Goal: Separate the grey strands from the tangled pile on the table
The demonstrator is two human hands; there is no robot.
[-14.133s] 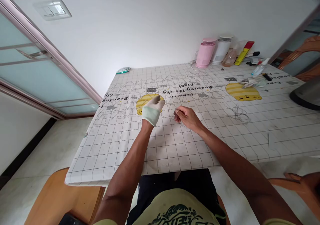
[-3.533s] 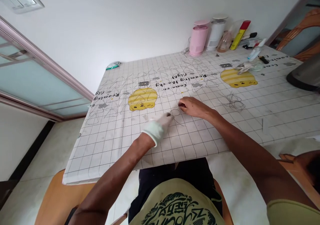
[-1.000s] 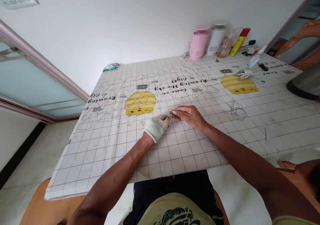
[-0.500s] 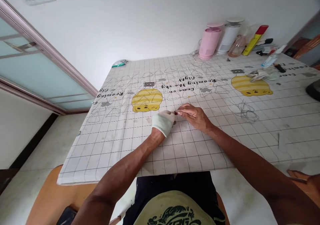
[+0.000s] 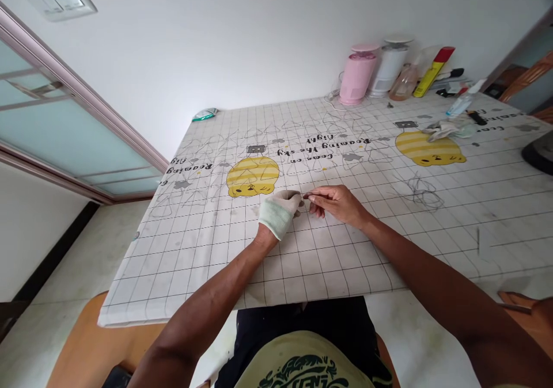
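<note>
My left hand (image 5: 280,210), in a white-and-pale-green knit glove, is closed in a pinch just above the front half of the table. Close to its right, my bare right hand (image 5: 339,204) pinches with thumb and forefinger, the other fingers curled below. The two sets of fingertips almost meet; what lies between them is too small to make out. Beyond both hands, many thin grey wires bent into angular shapes (image 5: 207,140) lie across the checked tablecloth (image 5: 216,267). A loose bunch of thin wire pieces (image 5: 421,195) rests to the right.
Along the wall stand a pink cylindrical device (image 5: 358,77), a white one (image 5: 389,68), a spray bottle (image 5: 405,83) and a yellow can with red cap (image 5: 434,72). A crumpled glove (image 5: 444,129) lies at right; a green packet (image 5: 205,114) sits at the far left corner.
My fingertips have drawn slightly apart, and more of my right hand's curled fingers shows. The left hand has shifted a little left. The whole view has tilted slightly.
</note>
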